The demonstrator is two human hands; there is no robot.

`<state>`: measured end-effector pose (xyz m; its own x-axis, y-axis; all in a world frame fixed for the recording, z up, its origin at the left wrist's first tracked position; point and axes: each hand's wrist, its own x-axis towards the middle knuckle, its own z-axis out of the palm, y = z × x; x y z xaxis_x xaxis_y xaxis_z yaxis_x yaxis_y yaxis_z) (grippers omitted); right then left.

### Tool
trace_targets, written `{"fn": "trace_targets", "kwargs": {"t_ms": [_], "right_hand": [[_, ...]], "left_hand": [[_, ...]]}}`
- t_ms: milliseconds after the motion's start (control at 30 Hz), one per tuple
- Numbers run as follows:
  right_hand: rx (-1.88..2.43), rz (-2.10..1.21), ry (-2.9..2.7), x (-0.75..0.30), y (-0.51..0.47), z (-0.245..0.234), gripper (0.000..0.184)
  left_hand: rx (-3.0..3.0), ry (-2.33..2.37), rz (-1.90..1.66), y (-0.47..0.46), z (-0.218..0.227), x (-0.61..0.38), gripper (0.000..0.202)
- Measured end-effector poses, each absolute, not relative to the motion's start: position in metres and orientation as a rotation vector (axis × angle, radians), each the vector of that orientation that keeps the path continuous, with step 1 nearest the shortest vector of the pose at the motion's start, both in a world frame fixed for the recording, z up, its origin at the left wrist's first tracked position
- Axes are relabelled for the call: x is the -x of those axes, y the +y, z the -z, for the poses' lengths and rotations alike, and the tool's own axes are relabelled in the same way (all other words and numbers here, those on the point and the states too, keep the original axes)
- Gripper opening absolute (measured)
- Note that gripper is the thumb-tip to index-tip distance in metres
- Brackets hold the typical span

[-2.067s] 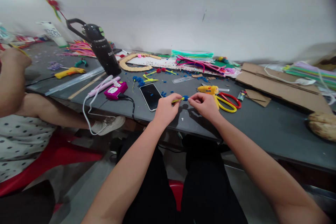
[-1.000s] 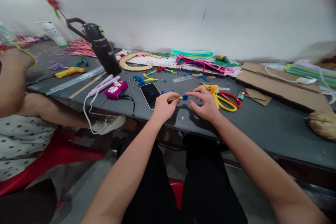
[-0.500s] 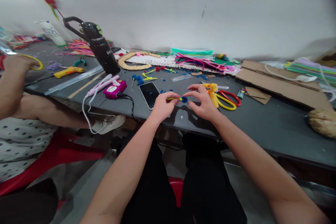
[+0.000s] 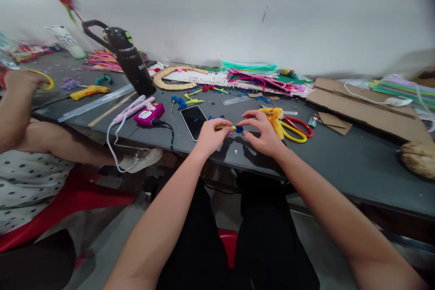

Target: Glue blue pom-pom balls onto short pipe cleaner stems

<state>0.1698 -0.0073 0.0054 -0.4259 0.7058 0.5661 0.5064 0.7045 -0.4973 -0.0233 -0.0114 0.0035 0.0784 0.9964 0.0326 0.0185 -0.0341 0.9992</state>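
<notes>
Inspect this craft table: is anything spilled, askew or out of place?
Small blue scraps lie scattered over the table around the phone, beside the left hand and right hand holding a yellow stem. A white cable droops over the front edge.

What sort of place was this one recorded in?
Probably a shared craft workshop: a long grey table strewn with pipe cleaners, a glue gun, scissors and cardboard. The left hand holds a yellow stem; the right hand pinches its blue ball.
</notes>
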Motion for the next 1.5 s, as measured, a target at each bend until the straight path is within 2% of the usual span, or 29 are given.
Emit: {"fn": "trace_targets", "kwargs": {"t_ms": [300,467,633,800,1033,1233,1500], "right_hand": [[0.943,-0.339,-2.101,-0.169,-0.008,-0.007,0.03],[0.933,-0.337,-2.115,-0.169,-0.008,-0.006,0.026],[0.973,-0.37,-1.957,-0.168,-0.008,-0.006,0.028],[1.163,-0.558,-1.698,-0.168,-0.001,0.0,0.022],[1.122,-0.981,-1.631,-0.164,-0.002,-0.003,0.035],[1.085,-1.014,-1.557,-0.165,-0.003,-0.007,0.037],[1.083,-1.022,-1.569,-0.165,-0.004,-0.01,0.028]], "left_hand": [[-1.281,1.163,-1.156,-0.011,-0.004,0.023,0.012],[-1.279,1.169,-1.156,-0.011,-0.004,0.024,0.012],[-1.516,1.221,-1.215,-0.01,0.004,0.027,0.014],[-1.725,1.247,-1.328,-0.014,0.001,0.027,0.016],[-1.641,1.149,-1.369,-0.017,-0.002,0.025,0.015],[-1.523,1.081,-1.3,-0.016,-0.001,0.023,0.016],[-1.374,1.123,-1.194,-0.017,-0.004,0.023,0.024]]}}
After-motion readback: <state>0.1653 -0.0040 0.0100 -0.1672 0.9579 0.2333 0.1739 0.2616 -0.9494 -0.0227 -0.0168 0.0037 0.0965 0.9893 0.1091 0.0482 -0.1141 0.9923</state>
